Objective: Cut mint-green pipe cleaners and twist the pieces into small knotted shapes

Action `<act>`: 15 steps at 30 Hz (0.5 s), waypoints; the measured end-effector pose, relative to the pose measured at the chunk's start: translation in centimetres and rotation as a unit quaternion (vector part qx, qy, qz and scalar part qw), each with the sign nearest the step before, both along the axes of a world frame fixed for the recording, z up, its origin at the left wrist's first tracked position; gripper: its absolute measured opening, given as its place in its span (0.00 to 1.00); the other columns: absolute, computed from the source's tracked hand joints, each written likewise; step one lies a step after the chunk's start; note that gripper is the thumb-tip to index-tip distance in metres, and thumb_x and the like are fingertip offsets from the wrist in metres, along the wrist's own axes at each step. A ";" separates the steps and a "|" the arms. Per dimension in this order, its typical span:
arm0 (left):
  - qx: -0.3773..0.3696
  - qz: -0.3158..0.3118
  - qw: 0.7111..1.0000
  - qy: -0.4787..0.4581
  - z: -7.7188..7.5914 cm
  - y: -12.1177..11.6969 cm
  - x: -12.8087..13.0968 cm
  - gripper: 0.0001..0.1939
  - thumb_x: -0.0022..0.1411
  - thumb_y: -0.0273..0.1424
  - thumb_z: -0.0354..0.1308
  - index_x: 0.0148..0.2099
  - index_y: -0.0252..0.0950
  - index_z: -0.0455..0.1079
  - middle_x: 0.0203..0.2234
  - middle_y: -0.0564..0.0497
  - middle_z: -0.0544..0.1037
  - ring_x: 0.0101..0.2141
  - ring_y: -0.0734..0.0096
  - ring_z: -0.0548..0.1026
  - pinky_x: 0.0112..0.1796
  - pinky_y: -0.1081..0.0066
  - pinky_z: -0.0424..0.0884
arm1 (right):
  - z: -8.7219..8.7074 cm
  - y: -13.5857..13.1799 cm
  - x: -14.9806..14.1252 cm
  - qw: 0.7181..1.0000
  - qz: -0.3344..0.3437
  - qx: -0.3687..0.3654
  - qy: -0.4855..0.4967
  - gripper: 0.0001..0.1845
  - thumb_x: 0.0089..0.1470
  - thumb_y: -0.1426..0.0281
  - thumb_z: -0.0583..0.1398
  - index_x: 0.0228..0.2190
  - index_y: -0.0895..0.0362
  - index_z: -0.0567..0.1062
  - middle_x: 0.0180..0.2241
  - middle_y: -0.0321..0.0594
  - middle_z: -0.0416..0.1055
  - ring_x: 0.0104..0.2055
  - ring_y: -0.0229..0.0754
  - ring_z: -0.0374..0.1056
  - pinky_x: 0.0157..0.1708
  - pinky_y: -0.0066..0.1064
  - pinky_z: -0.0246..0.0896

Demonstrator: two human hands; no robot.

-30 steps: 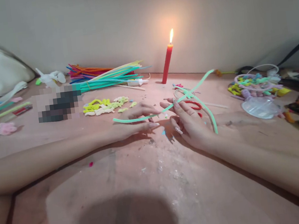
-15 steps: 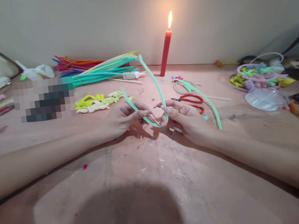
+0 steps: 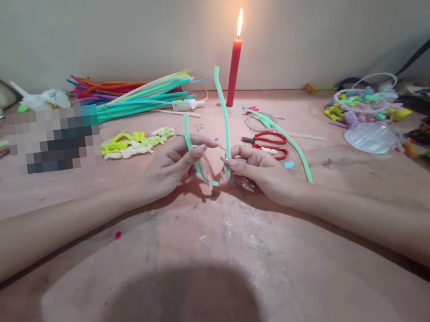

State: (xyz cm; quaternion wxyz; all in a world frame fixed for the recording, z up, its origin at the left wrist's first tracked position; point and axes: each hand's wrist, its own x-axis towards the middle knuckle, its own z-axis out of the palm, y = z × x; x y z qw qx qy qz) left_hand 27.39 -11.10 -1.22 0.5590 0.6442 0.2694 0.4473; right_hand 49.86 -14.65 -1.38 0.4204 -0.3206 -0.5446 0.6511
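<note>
Both hands hold one pale green pipe cleaner (image 3: 226, 123) just above the tabletop (image 3: 311, 279), at centre. The left hand (image 3: 172, 169) grips one side of its U-shaped bend between thumb and fingers; the right hand (image 3: 269, 172) pinches the other side low down. Gripping close to the curve, with both ends pointing up, probably gives control over the bend. Red-handled scissors (image 3: 255, 143) lie just beyond the right hand, apparently for easy reach (blades directed leftward). The lit red candle (image 3: 234, 72) stands leaning slightly near the wall (image 3: 124, 31), its flame above the work, presumably clear of the fibres. The coloured bundle (image 3: 141, 106) lies behind, likely kept together as stock.
</note>
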 end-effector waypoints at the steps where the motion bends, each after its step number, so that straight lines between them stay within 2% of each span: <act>1: 0.001 -0.001 1.000 0.000 -0.1 0.0 0.0 0.32 0.65 0.62 0.73 0.51 0.39 0.83 0.20 0.53 0.82 0.22 0.63 0.83 0.24 0.71 0.76 | 0.0 0.0 0.0 1.000 0.004 0.001 -0.005 0.25 0.60 0.50 0.75 0.33 0.54 0.74 0.24 0.28 0.75 0.17 0.27 0.53 0.17 0.24 0.42; 3: 0.017 0.004 1.000 0.015 -0.1 0.0 0.0 0.33 0.70 0.64 0.66 0.54 0.38 0.83 0.21 0.52 0.83 0.23 0.63 0.84 0.27 0.70 0.77 | 0.1 -0.1 0.1 1.000 0.009 -0.004 -0.012 0.24 0.62 0.49 0.74 0.32 0.53 0.73 0.22 0.28 0.73 0.17 0.29 0.51 0.17 0.26 0.38; 5: 0.022 0.048 0.998 0.021 -0.2 0.2 0.0 0.33 0.70 0.65 0.66 0.51 0.38 0.85 0.21 0.51 0.83 0.23 0.66 0.81 0.26 0.71 0.74 | 0.1 -0.1 0.2 1.000 0.006 -0.004 -0.011 0.25 0.63 0.49 0.72 0.29 0.54 0.73 0.24 0.32 0.75 0.18 0.30 0.51 0.18 0.28 0.39; 7: 0.021 0.086 0.996 0.013 -0.1 0.5 0.0 0.32 0.68 0.63 0.69 0.49 0.38 0.87 0.22 0.51 0.82 0.20 0.71 0.74 0.22 0.72 0.67 | 0.0 0.1 0.4 1.000 0.002 0.002 -0.010 0.25 0.63 0.50 0.71 0.26 0.54 0.74 0.26 0.36 0.77 0.21 0.31 0.52 0.20 0.29 0.42; 10: 0.005 0.098 0.995 -0.013 0.0 0.9 0.1 0.28 0.65 0.59 0.74 0.45 0.38 0.88 0.23 0.51 0.81 0.19 0.76 0.67 0.19 0.74 0.58 | -0.2 0.4 0.5 1.000 0.007 0.012 -0.023 0.22 0.61 0.51 0.71 0.26 0.55 0.80 0.26 0.36 0.73 0.24 0.34 0.54 0.23 0.31 0.45; 13: -0.023 0.085 0.995 -0.050 -0.1 1.5 0.3 0.24 0.63 0.53 0.79 0.41 0.35 0.87 0.24 0.52 0.80 0.20 0.80 0.65 0.20 0.77 0.59 | -0.5 0.6 0.4 0.999 0.013 0.017 -0.027 0.22 0.61 0.50 0.70 0.29 0.55 0.82 0.26 0.36 0.69 0.27 0.36 0.58 0.25 0.31 0.49; 15: -0.048 0.075 0.993 -0.080 -0.3 1.8 0.3 0.24 0.59 0.50 0.82 0.41 0.35 0.86 0.24 0.54 0.78 0.20 0.82 0.65 0.20 0.79 0.60 | -0.6 0.6 0.3 1.000 0.014 0.014 -0.022 0.22 0.59 0.51 0.71 0.27 0.56 0.80 0.26 0.36 0.67 0.27 0.37 0.59 0.26 0.31 0.51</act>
